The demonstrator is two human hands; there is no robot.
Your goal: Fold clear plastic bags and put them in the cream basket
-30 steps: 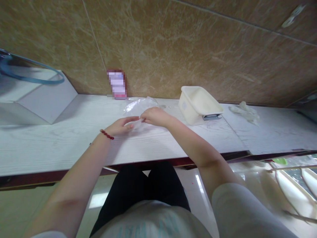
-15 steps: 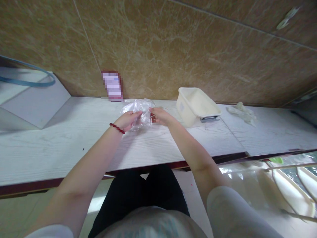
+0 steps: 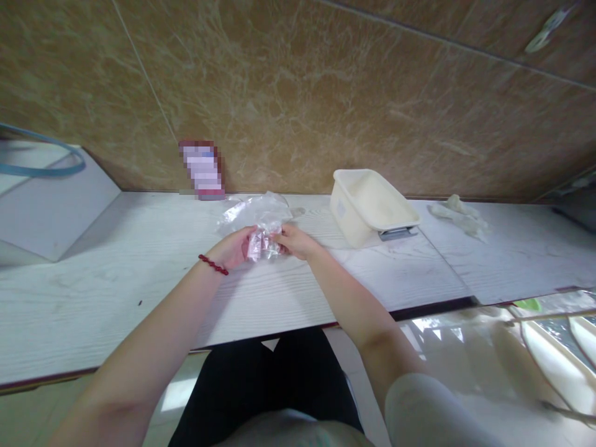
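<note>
A clear, crinkled plastic bag (image 3: 261, 211) lies on the white wood-grain table (image 3: 279, 295), its near edge between my two hands. My left hand (image 3: 236, 247), with a red bead bracelet at the wrist, is closed on the bag's left side. From the right, my right hand (image 3: 295, 241) pinches the near right part of it. Some of the fingertips are hidden by the shiny folds. Whether anything is inside the bag I cannot tell.
A cream plastic bin (image 3: 356, 217) with a grey handle stands right of my hands. Farther right lies a pale crumpled glove-like item (image 3: 459, 214). A blurred pink-edged panel (image 3: 205, 171) leans on the marbled wall. At the left is a white box (image 3: 56, 205) with a blue strap (image 3: 41, 169).
Both hands have drawn slightly nearer to me and come closer together on the bag. The bag's near part is now bunched between them, while its far part spreads out behind.
</note>
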